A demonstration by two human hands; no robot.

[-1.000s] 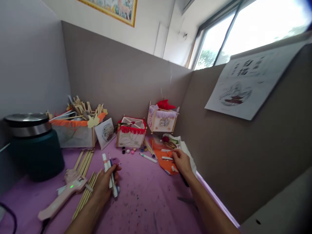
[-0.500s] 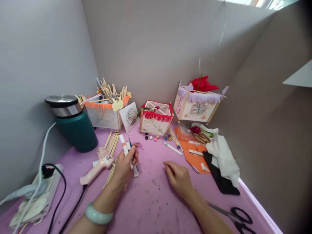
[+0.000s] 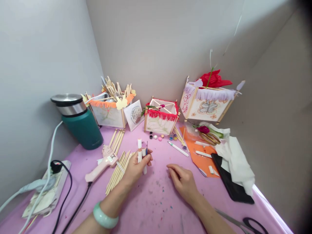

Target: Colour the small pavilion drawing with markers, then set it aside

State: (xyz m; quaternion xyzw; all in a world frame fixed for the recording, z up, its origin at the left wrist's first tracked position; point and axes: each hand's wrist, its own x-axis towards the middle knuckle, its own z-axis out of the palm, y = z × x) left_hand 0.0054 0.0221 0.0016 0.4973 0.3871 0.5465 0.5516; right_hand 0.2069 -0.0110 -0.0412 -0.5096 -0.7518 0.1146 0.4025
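Observation:
My left hand (image 3: 136, 166), a pale green bangle on its wrist, is closed around a small bundle of pens. In the bundle are a white marker (image 3: 139, 151) with an orange-brown band and another white pen. A thin blue tool (image 3: 146, 150), perhaps a brush, sticks up beside them. The bundle is nearly upright over the purple tablecloth (image 3: 156, 195). My right hand (image 3: 181, 180) rests on the cloth with its fingers curled in and nothing visible in them. Beyond it lies a white marker with a teal tip (image 3: 177, 149).
Left are a glue gun (image 3: 104, 162), wooden sticks (image 3: 118, 172), a green flask (image 3: 81, 128) and a power strip (image 3: 46, 191). Decorated paper lanterns (image 3: 161, 125) and tiny paint pots (image 3: 160, 138) stand behind. Right lie orange paper (image 3: 195, 156), a black phone-like slab (image 3: 232, 182) and scissors (image 3: 234, 221).
My left hand has moved right, off the wooden sticks, and the pens in it stand more upright. My right hand keeps its curled pose. The camera view has turned slightly left.

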